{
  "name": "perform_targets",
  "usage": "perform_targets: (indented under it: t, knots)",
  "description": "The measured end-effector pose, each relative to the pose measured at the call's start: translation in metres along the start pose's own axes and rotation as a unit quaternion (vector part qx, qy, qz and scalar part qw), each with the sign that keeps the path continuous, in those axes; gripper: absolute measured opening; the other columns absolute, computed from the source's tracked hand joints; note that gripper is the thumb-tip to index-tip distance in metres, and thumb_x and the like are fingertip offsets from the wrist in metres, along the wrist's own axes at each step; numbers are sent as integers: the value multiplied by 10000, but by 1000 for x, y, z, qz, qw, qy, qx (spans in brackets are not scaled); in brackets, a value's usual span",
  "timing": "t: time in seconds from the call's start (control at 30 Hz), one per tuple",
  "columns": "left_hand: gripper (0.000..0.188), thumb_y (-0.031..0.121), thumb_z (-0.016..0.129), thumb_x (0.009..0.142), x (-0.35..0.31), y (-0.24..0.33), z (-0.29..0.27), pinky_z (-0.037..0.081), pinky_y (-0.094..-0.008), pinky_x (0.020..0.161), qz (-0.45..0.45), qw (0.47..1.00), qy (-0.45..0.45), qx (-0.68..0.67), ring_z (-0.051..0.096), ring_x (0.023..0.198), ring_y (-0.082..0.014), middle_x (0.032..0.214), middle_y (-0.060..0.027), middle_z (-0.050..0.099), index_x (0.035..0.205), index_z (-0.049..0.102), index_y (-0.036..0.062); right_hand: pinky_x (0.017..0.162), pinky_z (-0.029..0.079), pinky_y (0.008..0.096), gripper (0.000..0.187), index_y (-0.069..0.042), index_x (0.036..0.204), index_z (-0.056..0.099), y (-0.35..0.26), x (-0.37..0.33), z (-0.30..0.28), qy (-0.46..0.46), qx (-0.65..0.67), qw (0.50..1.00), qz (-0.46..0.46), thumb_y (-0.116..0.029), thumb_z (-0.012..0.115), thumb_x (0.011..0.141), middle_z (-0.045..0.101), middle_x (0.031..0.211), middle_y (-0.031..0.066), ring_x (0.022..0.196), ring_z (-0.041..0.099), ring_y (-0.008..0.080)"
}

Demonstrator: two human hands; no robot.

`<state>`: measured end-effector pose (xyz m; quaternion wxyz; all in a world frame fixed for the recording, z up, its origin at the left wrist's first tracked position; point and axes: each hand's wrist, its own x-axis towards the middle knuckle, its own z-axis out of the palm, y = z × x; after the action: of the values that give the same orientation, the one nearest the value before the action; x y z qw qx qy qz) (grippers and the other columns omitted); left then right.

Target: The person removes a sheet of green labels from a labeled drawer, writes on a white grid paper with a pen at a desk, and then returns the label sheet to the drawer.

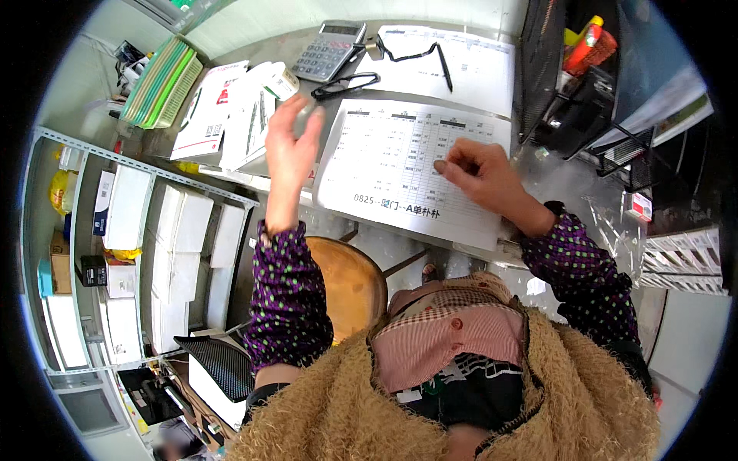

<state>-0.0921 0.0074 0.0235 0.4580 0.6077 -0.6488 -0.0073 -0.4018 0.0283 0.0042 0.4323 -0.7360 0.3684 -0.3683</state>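
Observation:
My left hand (291, 146) is raised above the desk's left part, its fingers apart and slightly blurred. Just beyond it lie dark-framed glasses (346, 84) and a grey calculator (330, 51). My right hand (486, 178) is over the right side of a printed table sheet (361, 165), fingers curled in and thumb toward the index finger. I see nothing held in it. Behind that sheet is a second printed sheet (480, 65), with a black pen (445, 67) on a coiled cord lying across it.
Leaflets (207, 111) and a stack of green trays (161, 83) sit at the desk's left. Black mesh holders (542, 65) stand at the right. Shelves with white boxes (182, 219) line the left side. A round wooden stool (346, 284) is under the desk edge.

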Motion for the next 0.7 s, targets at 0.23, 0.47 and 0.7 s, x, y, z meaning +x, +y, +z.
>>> perform_targets:
  t: [0.23,0.47,0.7]
  knots:
    - [317,83,708,787,-116,107,18,518,-379,836,79,995,41,-43,638,983,-317,1051,-164,653,1088,630,21,661,510,288,152,31,942,678,-100,-70,-19,-116,225,959,-130,-109,627,913,678,868,108,768,636,180]
    - [379,177,736,734,-183,277,135,458,-434,921,324,910,-170,-193,547,1148,-329,1232,-116,583,1076,619,61,623,500,321,241,30,965,678,-160,-181,-73,-272,409,841,-229,-204,640,924,648,882,180,681,627,260]
    - [590,515,654,793,-218,314,222,419,-483,942,338,936,-90,-43,530,1157,-346,1267,-134,563,1154,599,51,478,294,260,312,-37,650,481,-66,-317,-110,76,347,919,174,-141,533,939,450,551,7,491,402,104]
